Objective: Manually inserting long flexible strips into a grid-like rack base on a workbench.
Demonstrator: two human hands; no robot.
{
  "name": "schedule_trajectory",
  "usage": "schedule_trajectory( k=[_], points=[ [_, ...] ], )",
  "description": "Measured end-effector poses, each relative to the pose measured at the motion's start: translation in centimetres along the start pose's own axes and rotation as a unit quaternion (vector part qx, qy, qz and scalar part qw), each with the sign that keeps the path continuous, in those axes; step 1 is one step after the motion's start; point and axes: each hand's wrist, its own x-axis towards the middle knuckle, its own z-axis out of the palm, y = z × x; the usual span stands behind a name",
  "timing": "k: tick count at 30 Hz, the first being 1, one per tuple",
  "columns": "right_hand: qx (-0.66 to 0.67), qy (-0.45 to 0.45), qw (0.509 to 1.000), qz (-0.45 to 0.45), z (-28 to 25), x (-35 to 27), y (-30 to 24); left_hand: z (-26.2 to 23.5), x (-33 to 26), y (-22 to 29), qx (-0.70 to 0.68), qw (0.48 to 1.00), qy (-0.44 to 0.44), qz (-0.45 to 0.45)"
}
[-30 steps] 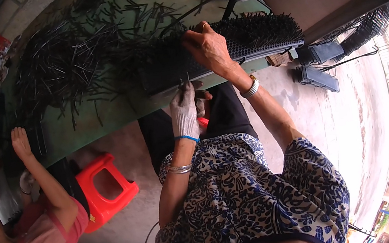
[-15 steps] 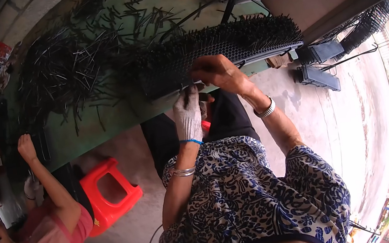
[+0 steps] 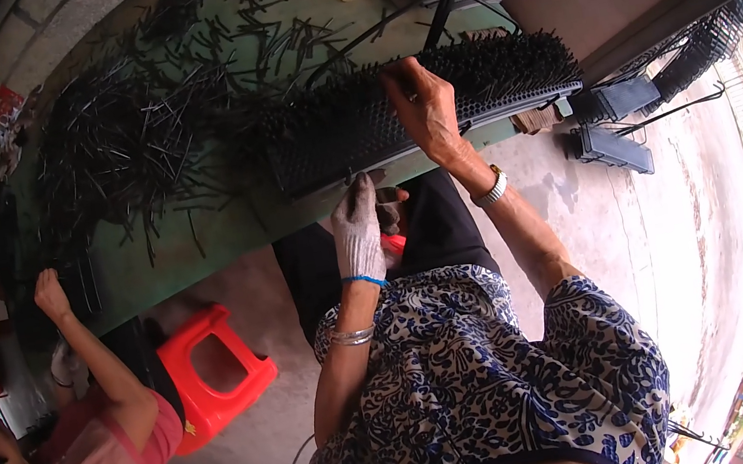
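A long black perforated panel [image 3: 339,145] lies tilted along the table's near edge. Short black sticks [image 3: 500,64] stand upright in its far and right part. My right hand [image 3: 427,113], bare, is over the panel with thumb and fingers pinched at the edge of the standing sticks. What it pinches is too small to make out. My left hand [image 3: 357,220], in a white knitted glove, is closed just below the panel's near edge, fingertips pointing up. A small dark tip shows at its fingers, but I cannot tell what they hold.
A heap of loose black sticks [image 3: 118,145] covers the left of the green table [image 3: 229,244]. A black metal stand [image 3: 440,15] rises behind the panel. A red plastic stool [image 3: 216,380] stands left, beside a co-worker in pink [image 3: 118,462]. Grey panels [image 3: 609,148] lie at right.
My right hand has moved away from my left, up and to the right, from the panel's bare near part to the standing sticks. My left hand has barely moved.
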Motion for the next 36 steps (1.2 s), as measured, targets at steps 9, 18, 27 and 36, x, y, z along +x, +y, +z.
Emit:
schedule_trajectory(
  k=[9,18,27,36],
  points=[
    [0.035,-0.043,0.998,0.007,-0.6,-0.3,0.5,0.4,-0.4,-0.3,0.018,1.000,-0.002,0.000],
    [-0.021,-0.071,0.997,-0.015,-0.5,-1.2,0.3,0.2,-0.6,-0.8,0.040,0.999,-0.010,0.010],
    [-0.239,-0.106,0.962,-0.073,1.0,-1.9,1.2,1.1,-1.2,-0.9,0.135,0.990,-0.044,0.010],
    [-0.216,-0.173,0.937,-0.214,1.9,-1.9,-3.8,0.9,-2.0,-2.2,0.348,0.911,-0.219,0.000]
  ],
)
